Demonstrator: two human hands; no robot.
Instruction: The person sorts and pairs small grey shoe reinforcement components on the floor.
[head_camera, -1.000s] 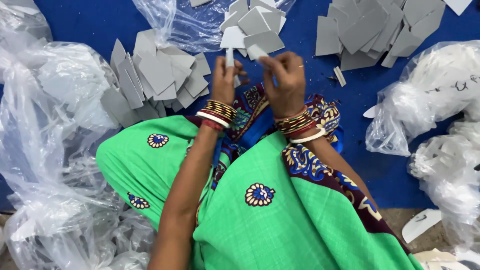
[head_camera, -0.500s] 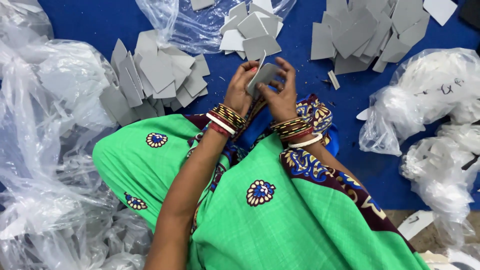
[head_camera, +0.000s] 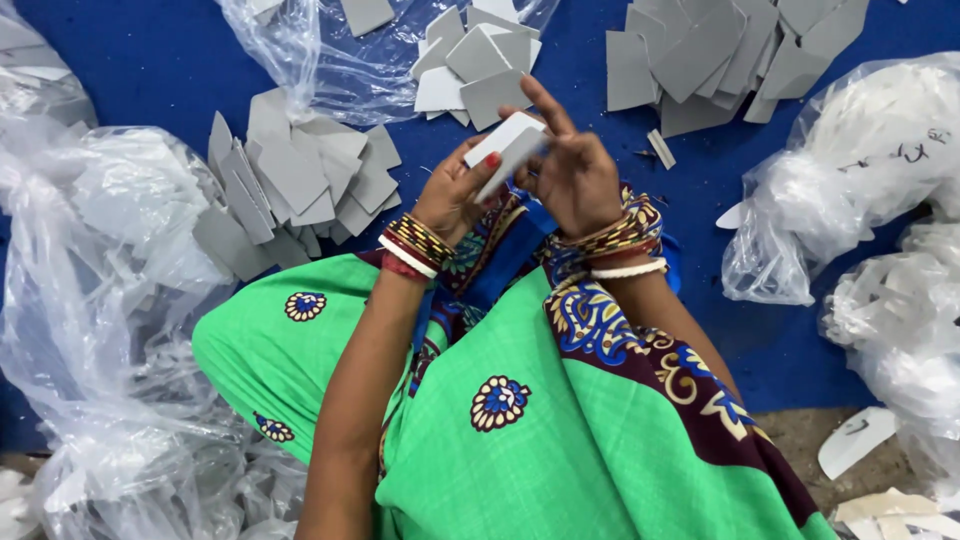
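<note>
head view: both hands' fingers (head_camera: 470, 165) grip a grey card piece (head_camera: 505, 150) above a blue floor mat (head_camera: 120, 60) strewn with clear bags (head_camera: 110, 260).

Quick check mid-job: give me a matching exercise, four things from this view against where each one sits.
Things:
1. thin grey card piece
2. clear plastic bag of white pieces
3. loose pile of grey card pieces
4. small white strip

Places:
A. on the blue mat, left of the hands
B. far right
C. between both hands
D. on the mat, right of the right hand

Pairs: 1-C, 2-B, 3-A, 4-D
</note>
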